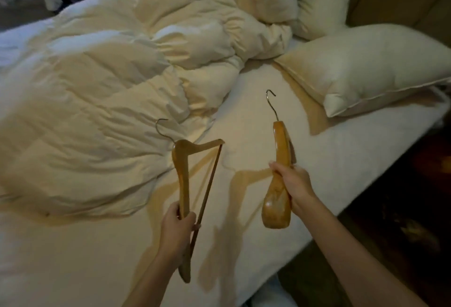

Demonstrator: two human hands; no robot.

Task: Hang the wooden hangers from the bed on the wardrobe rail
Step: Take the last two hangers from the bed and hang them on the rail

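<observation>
I hold two wooden hangers above the bed. My left hand grips one arm of a hanger with a trouser bar; its metal hook points up and left. My right hand grips the middle of a broad, thick wooden hanger, seen edge-on, its hook pointing away toward the pillows. Both hangers are lifted clear of the sheet and cast shadows on it. No wardrobe rail is in view.
A rumpled white duvet covers the left half of the bed. Pillows lie at the head on the right, with more behind. The bed's edge runs diagonally at the right, with dark floor beyond.
</observation>
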